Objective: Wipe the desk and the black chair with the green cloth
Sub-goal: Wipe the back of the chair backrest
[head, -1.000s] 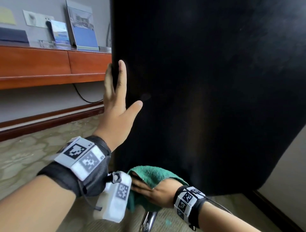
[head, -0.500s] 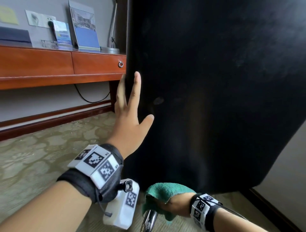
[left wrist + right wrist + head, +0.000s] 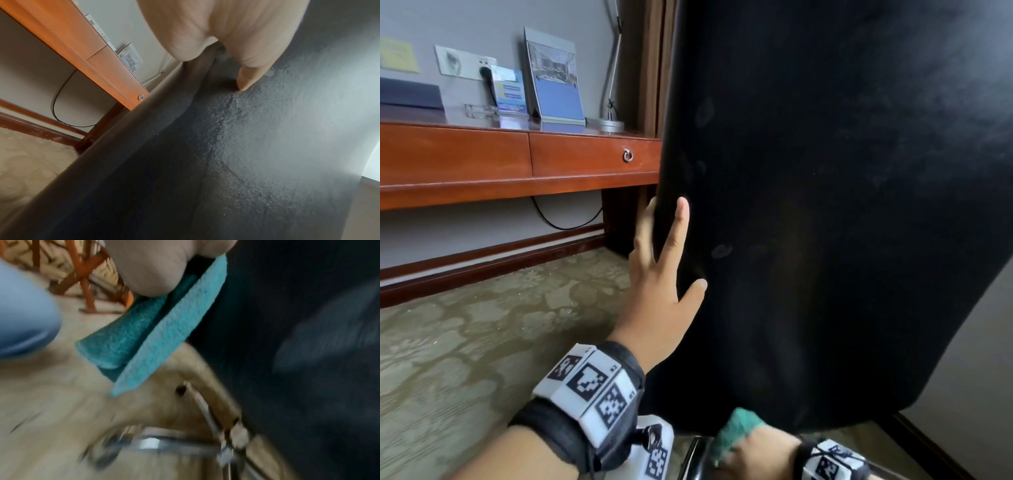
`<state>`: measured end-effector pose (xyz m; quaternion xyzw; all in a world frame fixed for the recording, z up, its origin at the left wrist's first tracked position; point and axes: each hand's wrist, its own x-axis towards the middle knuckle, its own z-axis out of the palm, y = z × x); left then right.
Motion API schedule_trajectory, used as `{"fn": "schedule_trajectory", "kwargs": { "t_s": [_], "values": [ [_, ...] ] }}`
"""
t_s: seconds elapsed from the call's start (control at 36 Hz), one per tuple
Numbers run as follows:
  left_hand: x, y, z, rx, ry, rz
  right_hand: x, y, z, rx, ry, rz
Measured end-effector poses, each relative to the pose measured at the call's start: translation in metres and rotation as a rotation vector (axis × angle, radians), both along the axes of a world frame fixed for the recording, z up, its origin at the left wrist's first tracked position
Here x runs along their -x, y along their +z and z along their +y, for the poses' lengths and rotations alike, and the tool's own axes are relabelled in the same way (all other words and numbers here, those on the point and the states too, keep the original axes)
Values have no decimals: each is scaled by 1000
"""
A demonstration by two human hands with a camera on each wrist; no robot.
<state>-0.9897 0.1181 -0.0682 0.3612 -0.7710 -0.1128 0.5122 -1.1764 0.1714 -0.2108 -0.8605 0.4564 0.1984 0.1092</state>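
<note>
Much of the scene is cut off or smeared. The black chair (image 3: 842, 205) fills the right of the head view as one dark upholstered panel; its top and right side run out of frame. The right hand (image 3: 753, 448) sits at the lower frame edge, blurred, just below the panel's bottom rim. Its grip is closed around the green cloth (image 3: 736, 425), of which only a bunched tuft shows above the knuckles. The right wrist view is streaked by motion, yet there the cloth (image 3: 148, 337) reads as folded teal-green terry, its layers hanging from under the hand (image 3: 156, 264) against the chair's (image 3: 287, 321) dark fabric. A shiny metal part (image 3: 152, 443) beneath is too blurred to identify.

The left hand (image 3: 661, 284) keeps a wide grip with straight, spread fingers. The forefinger and thumb tip lie on the panel's face, and the other fingers pass behind its left edge, partly hidden. The wooden desk (image 3: 482, 161) stands beyond, to the left, above patterned carpet (image 3: 465, 342).
</note>
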Motion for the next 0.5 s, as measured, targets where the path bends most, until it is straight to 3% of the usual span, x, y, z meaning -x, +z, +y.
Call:
{"fn": "schedule_trajectory", "kwargs": {
  "t_s": [0.03,0.08,0.19,0.25,0.33,0.5],
  "values": [
    [0,0,-1,0,-6,4,2,9,-1,111,-18,15],
    [1,1,-1,-6,-15,22,2,37,-14,595,155,-34],
    [3,1,-2,-29,-48,105,7,98,-43,1017,495,-92],
    [3,-1,-4,-39,-69,122,6,118,-49,1121,541,-117],
    [4,-1,-4,-83,-118,163,-6,147,-52,1201,477,-177],
    [-1,0,0,-158,-223,271,-25,204,-56,1253,555,-167]
  ]
}}
